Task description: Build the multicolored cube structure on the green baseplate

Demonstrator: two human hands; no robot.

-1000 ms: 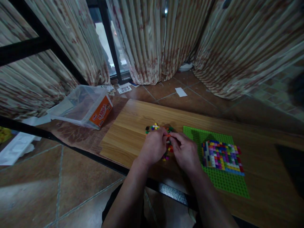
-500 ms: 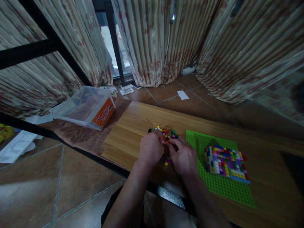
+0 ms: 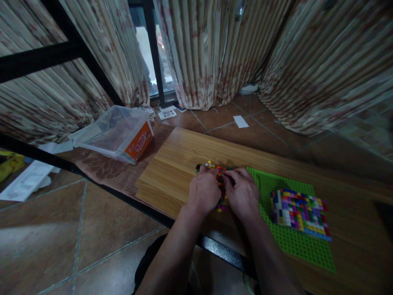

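A: Where are the hands?
B: Both near the centre of the frame, over the loose toy building bricks (image 3: pixel 219 177). The left hand (image 3: pixel 205 188) is curled, back upward, its fingertips down among the bricks. The right hand (image 3: pixel 244 190) faces it just beside, thumb and fingers drawn in narrow

A: Is either one gripping a brick?
B: I cannot tell; the knuckles hide the fingertips

A: And the bricks themselves?
B: A small multicoloured heap on the wooden tabletop (image 3: pixel 172 164), partly covered by the hands. Yellow and white ones show at its upper edge, dark ones at its left end, yellow and magenta ones at the bottom

A: What lies to the right of that?
B: A green studded baseplate (image 3: pixel 302 250), lower right of the frame, bearing a block of multicoloured bricks (image 3: pixel 301 213) joined together

A: And on the left?
B: A clear plastic bin (image 3: pixel 110 131) with an orange label (image 3: pixel 139 141), left of centre. Striped curtains (image 3: pixel 208 53) hang across the top of the frame
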